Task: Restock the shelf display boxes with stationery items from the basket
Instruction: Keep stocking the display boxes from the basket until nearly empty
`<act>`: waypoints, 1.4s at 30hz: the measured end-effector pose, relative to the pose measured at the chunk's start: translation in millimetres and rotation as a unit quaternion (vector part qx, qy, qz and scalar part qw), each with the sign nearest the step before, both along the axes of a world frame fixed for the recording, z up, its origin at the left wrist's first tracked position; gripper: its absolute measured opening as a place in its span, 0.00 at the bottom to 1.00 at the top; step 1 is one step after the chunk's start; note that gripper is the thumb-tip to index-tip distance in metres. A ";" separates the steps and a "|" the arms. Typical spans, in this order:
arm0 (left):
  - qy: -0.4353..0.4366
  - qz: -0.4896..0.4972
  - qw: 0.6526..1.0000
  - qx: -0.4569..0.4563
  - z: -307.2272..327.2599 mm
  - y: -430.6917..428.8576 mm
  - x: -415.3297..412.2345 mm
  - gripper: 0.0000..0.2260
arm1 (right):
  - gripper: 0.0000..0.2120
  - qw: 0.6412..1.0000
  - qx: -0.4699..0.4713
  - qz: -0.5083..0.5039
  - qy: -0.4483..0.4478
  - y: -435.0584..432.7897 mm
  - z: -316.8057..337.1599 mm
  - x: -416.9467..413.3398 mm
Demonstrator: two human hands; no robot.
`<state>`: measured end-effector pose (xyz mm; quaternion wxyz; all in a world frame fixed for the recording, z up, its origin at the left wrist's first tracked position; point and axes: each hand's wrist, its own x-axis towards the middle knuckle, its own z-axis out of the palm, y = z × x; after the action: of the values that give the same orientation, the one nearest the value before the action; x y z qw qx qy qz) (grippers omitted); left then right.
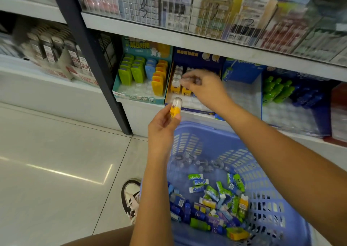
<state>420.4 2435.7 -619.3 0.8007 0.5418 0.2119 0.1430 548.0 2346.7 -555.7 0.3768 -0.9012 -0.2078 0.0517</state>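
The yellow capsule (176, 107), a small piece with a clear domed cap, stood upright in the left hand (162, 131), pinched between thumb and fingers just in front of the navy display box (189, 109) on the bottom shelf (206, 45). The right hand (204, 88) was over that same box, fingers curled. It was blurred, but I judged it to be pinching a second capsule (196, 80) at the fingertips, right above the filled rows.

By my reading the job was in its early part. Only the back left of the navy box held yellow capsules, and most of its white tray showed bare sockets toward the front. The teal box (139, 97) beside it carried green, blue and orange pieces, with gaps in front. To the right, a light blue box (242, 95) looked almost bare, and the box of green and blue bottles (293, 114) had plenty of open tray too.

The purple basket (262, 170) sat on the floor (56, 151) below both arms. It held a good heap: green-and-white wrapped erasers (197, 182), blue bottle shapes, a few yellow ones and loose clear caps. A lot was left to place.
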 end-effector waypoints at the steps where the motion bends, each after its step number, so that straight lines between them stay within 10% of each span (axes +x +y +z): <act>1: -0.009 0.010 0.999 0.042 1.8 0.2 1.7 0.17 | 0.13 0.998 0.030 0.007 0.057 -0.7 0.2 -9.7; 5: -0.035 0.032 0.986 0.157 5.9 -0.9 8.4 0.18 | 0.08 0.988 0.054 0.022 0.140 -3.2 -0.8 -23.6; 12: 0.061 0.012 0.907 0.416 -14.1 -0.6 16.7 0.20 | 0.08 0.995 0.000 0.010 -0.095 13.2 -7.2 0.5; 22: 0.034 0.012 0.899 0.437 -30.1 -0.4 21.5 0.21 | 0.12 0.964 -0.209 0.092 -0.136 30.6 -17.7 14.1; 33: 0.040 -0.027 0.900 0.432 -29.8 -5.5 3.9 0.09 | 0.16 0.989 -0.139 0.031 -0.026 -51.0 -28.0 -41.4; 37: 0.141 -0.260 0.834 0.466 -56.8 -49.8 2.0 0.10 | 0.15 0.880 -0.413 0.085 0.219 -128.0 -91.6 -77.0; 42: 0.223 -0.573 0.645 0.453 -125.2 -113.6 -38.4 0.09 | 0.07 0.740 -0.579 0.125 0.318 -192.0 -176.0 -110.9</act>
<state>381.9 2322.1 -744.5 0.3059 0.8658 -0.0597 -0.3914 437.1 2154.7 -731.7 -0.1830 -0.8427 -0.1168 0.4927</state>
